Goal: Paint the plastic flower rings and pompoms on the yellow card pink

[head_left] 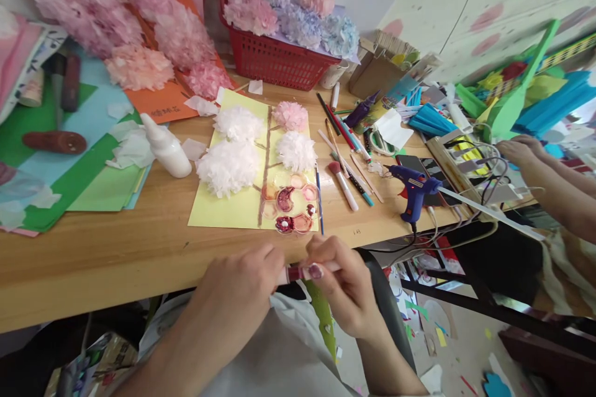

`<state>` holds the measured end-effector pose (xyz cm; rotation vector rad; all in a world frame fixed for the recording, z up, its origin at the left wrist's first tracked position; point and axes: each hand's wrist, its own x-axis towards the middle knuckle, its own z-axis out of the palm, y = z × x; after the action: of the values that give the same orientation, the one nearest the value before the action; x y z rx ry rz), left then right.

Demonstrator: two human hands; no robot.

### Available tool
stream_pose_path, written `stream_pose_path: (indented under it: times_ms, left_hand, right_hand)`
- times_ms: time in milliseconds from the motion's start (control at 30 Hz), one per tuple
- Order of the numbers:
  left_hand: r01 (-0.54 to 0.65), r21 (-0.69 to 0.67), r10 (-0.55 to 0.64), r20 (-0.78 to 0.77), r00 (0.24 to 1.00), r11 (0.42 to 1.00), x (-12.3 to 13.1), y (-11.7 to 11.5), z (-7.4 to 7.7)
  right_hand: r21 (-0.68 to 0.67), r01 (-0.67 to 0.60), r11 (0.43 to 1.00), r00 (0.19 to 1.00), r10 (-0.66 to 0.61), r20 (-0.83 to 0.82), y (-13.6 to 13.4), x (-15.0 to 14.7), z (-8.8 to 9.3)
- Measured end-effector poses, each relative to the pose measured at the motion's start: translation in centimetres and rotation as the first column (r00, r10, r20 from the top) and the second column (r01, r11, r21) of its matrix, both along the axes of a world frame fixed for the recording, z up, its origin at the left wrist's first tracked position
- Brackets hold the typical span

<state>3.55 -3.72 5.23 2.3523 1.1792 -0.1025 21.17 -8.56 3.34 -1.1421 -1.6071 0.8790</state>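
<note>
The left hand [242, 285] and the right hand [347, 291] met just in front of the near edge of the table [116, 260], over the person's lap. Between them they held a thin tube [298, 273], pale pink with a dark red stretch, lying roughly level. The left hand's fingers were curled in and closed on the tube's left end. The right hand's thumb and forefinger pinched its right part, with the other fingers folded under. What kind of tube it was could not be told.

Just beyond the hands, a yellow sheet [223, 211] lay flat on the table. On it sat three white paper flowers [228, 167] and a pink flower [290, 115] at the far right corner, either side of a brown painted stem [265, 167]. A clear palette [291, 201] with red paint rested on the sheet's near right corner, and a blue brush [319, 198] lay along its right edge.

A white bottle [165, 149] lay tilted just left of the sheet, with green paper [56, 180] further left. Right of the sheet lay a scatter of pens [344, 161], then a blue glue gun [414, 189] standing near the table's right end.

At the far side stood a red basket [274, 59] filled with pink, lilac and blue flowers. An orange sheet [162, 102] bearing pink flowers leaned at the far left.

Another person's hand [521, 149] rested at the right, well apart from the tube.
</note>
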Motion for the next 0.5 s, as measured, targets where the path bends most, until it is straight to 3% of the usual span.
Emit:
stream_pose_path:
  times_ms: [100, 233, 367, 500]
  left_hand:
    - [0.014, 0.017, -0.015, 0.024, 1.000, 1.000, 0.4, -0.1, 0.1]
    - [-0.054, 0.069, 0.048, 0.084, 0.995, 0.996, -0.7, 0.2, -0.3]
    - [-0.150, 0.111, 0.132, 0.157, 0.979, 0.982, -2.9, 1.4, -0.9]
    - [-0.271, 0.164, 0.185, 0.407, 0.894, 0.949, -3.7, 2.5, -1.8]
  right_hand:
    - [-0.117, 0.014, 0.993, 0.997, -0.023, -0.079, -0.3, -0.1, 0.1]
    - [-0.026, 0.228, 0.973, 0.953, -0.228, -0.202, 0.4, 1.1, 0.7]
    - [0.023, 0.434, 0.901, 0.876, -0.416, -0.246, 1.5, 3.2, 1.2]
    - [-0.041, 0.410, 0.911, 0.883, -0.407, -0.233, 2.0, 4.2, 0.5]
